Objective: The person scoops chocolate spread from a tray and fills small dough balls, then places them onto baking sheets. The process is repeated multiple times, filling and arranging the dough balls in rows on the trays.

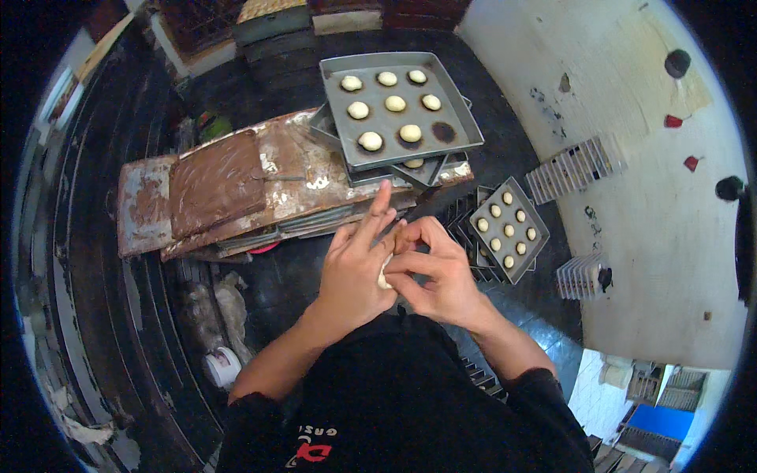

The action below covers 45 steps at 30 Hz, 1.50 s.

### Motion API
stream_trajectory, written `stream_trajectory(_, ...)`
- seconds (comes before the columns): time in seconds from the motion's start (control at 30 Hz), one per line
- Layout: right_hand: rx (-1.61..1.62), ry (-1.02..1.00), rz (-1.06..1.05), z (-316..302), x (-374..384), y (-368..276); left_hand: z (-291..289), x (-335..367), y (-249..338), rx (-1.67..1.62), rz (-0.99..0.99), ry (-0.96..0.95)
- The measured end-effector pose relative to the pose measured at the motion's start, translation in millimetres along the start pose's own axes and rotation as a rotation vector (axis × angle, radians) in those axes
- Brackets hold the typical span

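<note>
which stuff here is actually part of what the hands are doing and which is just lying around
In use:
- dough piece, pinched between left hand and right hand
- top tray with eight dough balls
- lower tray with more balls

Lying about:
- stained boards
- white rack by the wall
- white cup

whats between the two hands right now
In the head view, a small pale piece of dough sits pinched between the left hand and right hand; nothing else lies between them.
</note>
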State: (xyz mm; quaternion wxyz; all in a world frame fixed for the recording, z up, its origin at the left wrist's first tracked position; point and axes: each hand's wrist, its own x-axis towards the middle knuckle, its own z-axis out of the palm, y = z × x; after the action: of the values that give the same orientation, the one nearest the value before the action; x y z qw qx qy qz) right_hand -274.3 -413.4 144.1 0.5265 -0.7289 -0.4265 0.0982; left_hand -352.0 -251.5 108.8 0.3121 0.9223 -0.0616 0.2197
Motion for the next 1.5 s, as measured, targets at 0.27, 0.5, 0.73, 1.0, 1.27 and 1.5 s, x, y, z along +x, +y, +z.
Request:
stream_trajectory(0.27,0.233,0.281,0.092,-67.2,-14.4,42.3,63.8,72.7,33.8,-0.062,0.107,0.070)
stream_trajectory(0.5,0.264,0.419,0.180,-170.8,-37.0,85.8,151.7,159.3,79.6,-0.191,0.203,0.034)
stream_trajectory(0.73,0.577,0.888,0.023,-215.8,-83.1,175.5,200.5,225.6,121.1,-0.262,0.277,-0.352)
stream_trajectory(1.0,0.694,0.768,-0.034,-223.3,-70.3,165.1,230.5,257.8,172.5,-0.730,0.172,-0.240)
stream_trajectory(1.27,1.033,1.089,-0.050,-249.4,-37.8,120.7,238.5,278.8,181.0,-0.533,0.302,-0.052)
stream_trajectory(1.5,0.614,1.062,-0.330,-272.6,-29.5,140.0,230.3,275.4,160.3,-0.937,0.253,-0.193)
